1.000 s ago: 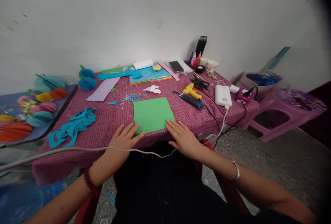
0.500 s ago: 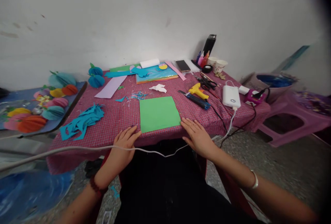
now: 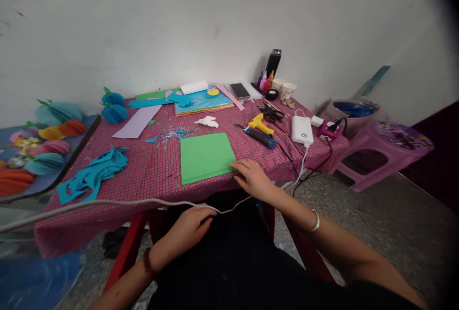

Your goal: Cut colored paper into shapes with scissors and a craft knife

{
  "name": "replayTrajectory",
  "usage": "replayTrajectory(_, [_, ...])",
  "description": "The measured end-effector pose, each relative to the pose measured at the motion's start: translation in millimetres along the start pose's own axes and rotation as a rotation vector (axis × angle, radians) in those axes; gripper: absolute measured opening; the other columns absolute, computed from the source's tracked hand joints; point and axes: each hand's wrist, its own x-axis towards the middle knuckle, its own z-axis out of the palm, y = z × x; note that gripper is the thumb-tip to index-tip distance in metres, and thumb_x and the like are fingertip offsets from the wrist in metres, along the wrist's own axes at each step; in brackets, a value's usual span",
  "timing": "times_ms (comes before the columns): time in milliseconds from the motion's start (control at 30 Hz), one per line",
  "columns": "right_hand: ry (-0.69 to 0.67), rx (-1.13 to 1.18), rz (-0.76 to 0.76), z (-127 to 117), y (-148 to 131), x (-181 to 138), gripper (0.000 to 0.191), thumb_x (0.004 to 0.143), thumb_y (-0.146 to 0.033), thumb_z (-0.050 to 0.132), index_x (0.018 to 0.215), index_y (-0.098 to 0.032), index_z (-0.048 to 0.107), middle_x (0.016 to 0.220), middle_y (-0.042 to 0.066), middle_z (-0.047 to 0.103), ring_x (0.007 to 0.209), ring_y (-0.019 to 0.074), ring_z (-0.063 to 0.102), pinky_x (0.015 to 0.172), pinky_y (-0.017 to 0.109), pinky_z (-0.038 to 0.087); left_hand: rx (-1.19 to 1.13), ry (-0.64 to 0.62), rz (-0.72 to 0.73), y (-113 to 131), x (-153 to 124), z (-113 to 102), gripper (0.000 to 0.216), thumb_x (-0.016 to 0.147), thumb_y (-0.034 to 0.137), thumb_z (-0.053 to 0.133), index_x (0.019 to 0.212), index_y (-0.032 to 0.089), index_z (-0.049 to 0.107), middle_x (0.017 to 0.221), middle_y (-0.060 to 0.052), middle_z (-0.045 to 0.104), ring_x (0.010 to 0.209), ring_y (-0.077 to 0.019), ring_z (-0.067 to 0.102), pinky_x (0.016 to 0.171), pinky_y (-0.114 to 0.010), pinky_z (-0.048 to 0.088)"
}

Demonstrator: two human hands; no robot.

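A stack of green paper (image 3: 208, 155) lies flat near the table's front edge, its lower layer showing as a thin strip along the near side. My right hand (image 3: 254, 178) rests at the paper's near right corner, fingertips touching it, fingers stretched out. My left hand (image 3: 195, 224) is off the table, over my lap, thumb apart from the loosely bent fingers and nothing visible in it. A white cable (image 3: 143, 201) hangs across the view and passes over the left fingers. Right of the paper lie a yellow glue gun (image 3: 260, 124) and a dark blue-handled tool (image 3: 260, 137).
Blue paper offcuts (image 3: 95, 174) lie at left, a lilac strip (image 3: 138, 122) behind them. A crumpled white scrap (image 3: 207, 121), scissors (image 3: 271, 112), a phone (image 3: 240, 90) and a white power bank (image 3: 301, 129) are farther back or right. Paper fruits (image 3: 48, 163) fill a blue tray at left.
My left hand has left the table edge beside the green paper and dropped toward my lap. The right fingertips now reach onto the paper's corner. The view has turned right.
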Motion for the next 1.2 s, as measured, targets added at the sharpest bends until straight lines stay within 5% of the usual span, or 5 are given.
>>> replayTrajectory(400, [-0.025, 0.193, 0.051, -8, -14, 11, 0.029, 0.079, -0.003, 0.054, 0.101, -0.017, 0.067, 0.079, 0.002, 0.066, 0.076, 0.0152, 0.059, 0.076, 0.028, 0.043, -1.063, 0.028, -0.464, 15, 56, 33, 0.04, 0.075, 0.046, 0.066, 0.098, 0.014, 0.063, 0.08, -0.007, 0.068, 0.066, -0.014, 0.062, 0.062, -0.025, 0.047])
replayTrajectory(600, [-0.19, 0.328, 0.012, -20, -22, 3, 0.032, 0.08, -0.006, 0.055, 0.108, -0.017, 0.064, 0.08, 0.0, 0.068, 0.074, 0.0132, 0.062, 0.074, 0.026, 0.046, -1.29, 0.243, -0.521, 24, 76, 47, 0.047, 0.071, 0.059, 0.065, 0.085, 0.013, 0.063, 0.067, -0.004, 0.064, 0.055, -0.0118, 0.058, 0.05, -0.022, 0.042])
replayTrajectory(800, [0.079, 0.02, 0.15, -49, 31, 18, 0.027, 0.084, -0.014, 0.053, 0.109, -0.014, 0.064, 0.099, 0.008, 0.068, 0.092, 0.0183, 0.062, 0.087, 0.032, 0.046, -1.244, 0.482, -0.453, 21, 70, 49, 0.045, 0.069, 0.057, 0.067, 0.07, 0.011, 0.063, 0.064, -0.007, 0.066, 0.053, -0.0126, 0.057, 0.047, -0.023, 0.039])
replayTrajectory(967, [0.041, -0.132, 0.192, -59, 70, 13, 0.021, 0.081, -0.012, 0.057, 0.098, -0.015, 0.068, 0.095, 0.006, 0.069, 0.088, 0.0167, 0.063, 0.083, 0.027, 0.047, -1.263, 0.636, -0.464, 19, 60, 47, 0.046, 0.07, 0.058, 0.066, 0.072, 0.013, 0.062, 0.066, -0.006, 0.067, 0.056, -0.0125, 0.057, 0.05, -0.023, 0.039])
replayTrajectory(1200, [0.161, -0.337, 0.429, -102, 133, 55, 0.029, 0.088, -0.015, 0.043, 0.103, -0.011, 0.067, 0.103, 0.013, 0.068, 0.091, 0.0214, 0.061, 0.079, 0.03, 0.045, -1.375, 0.625, -0.509, 18, 58, 45, 0.036, 0.06, 0.045, 0.077, 0.063, 0.014, 0.058, 0.058, 0.0, 0.061, 0.051, -0.0092, 0.053, 0.049, -0.021, 0.039])
